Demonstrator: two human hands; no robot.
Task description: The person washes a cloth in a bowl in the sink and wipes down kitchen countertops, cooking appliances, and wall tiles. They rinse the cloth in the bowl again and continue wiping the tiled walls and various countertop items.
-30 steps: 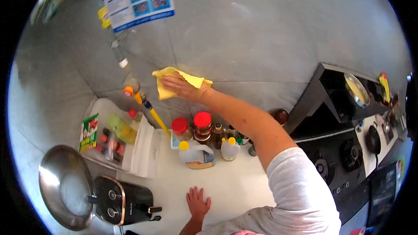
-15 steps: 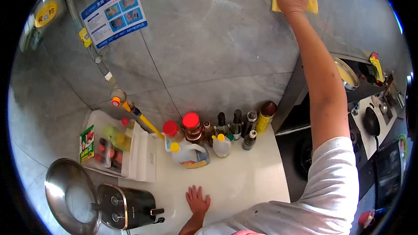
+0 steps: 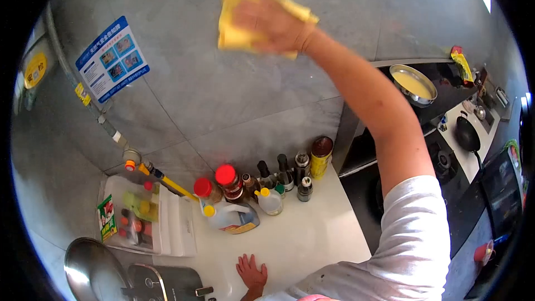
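Observation:
My right hand [image 3: 267, 24] is raised high against the grey tiled wall [image 3: 195, 78], pressing a yellow cloth [image 3: 229, 29] onto it. The hand and cloth are blurred by motion, and part of the cloth sticks out around the fingers. Down on the white counter [image 3: 312, 228], my left hand [image 3: 251, 272] lies flat with its fingers spread and holds nothing. Just beyond it stand a large jug with a yellow cap [image 3: 234, 218] and a smaller yellow-capped jug [image 3: 270, 202].
Red-lidded jars [image 3: 227, 183] and several dark bottles line the wall. A white bin [image 3: 177, 220], black appliance [image 3: 173, 283] and metal pan [image 3: 92, 270] are at left. The range hood, bearing a bowl [image 3: 413, 85], and the stove [image 3: 446, 159] are at right.
Half a second ago my right hand and the cloth were at the upper right; they have swept left across the wall. The view has shifted. My left hand stays flat on the counter.

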